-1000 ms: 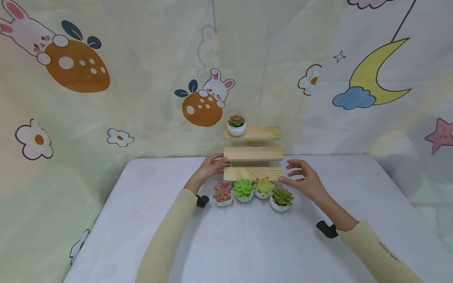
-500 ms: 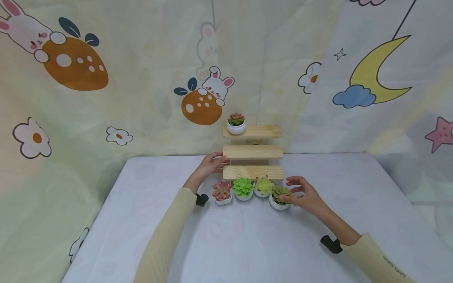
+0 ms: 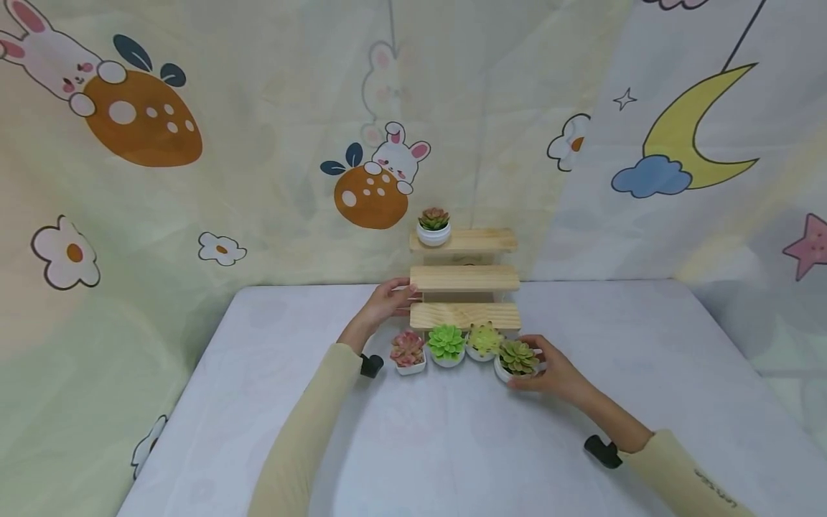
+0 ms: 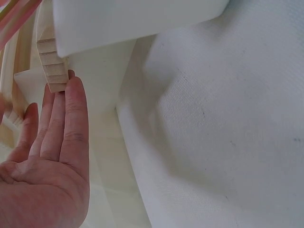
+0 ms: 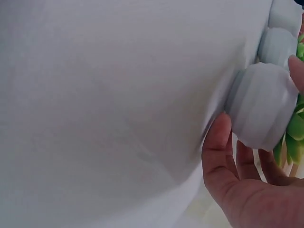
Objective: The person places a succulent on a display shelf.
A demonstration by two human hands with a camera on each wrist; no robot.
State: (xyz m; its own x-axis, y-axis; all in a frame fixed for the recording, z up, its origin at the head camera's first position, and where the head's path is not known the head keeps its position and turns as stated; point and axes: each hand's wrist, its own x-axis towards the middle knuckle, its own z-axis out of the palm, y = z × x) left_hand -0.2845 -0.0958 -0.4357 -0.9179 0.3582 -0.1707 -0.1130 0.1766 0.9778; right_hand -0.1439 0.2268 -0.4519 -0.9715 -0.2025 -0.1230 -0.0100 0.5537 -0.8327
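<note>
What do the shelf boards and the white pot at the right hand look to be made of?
Shelf boards: apparently wood, pale and smooth, with grain lines showing.
White pot: smooth, fairly matte, faintly banded; perhaps ceramic or plastic, as its plain surface settles neither.

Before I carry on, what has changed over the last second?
The right hand moved nearer from beside the right end of the three-tier wooden shelf and took hold of the rightmost succulent by its white pot. The left hand stayed at the shelf's left end; the pink succulent stayed put.
</note>
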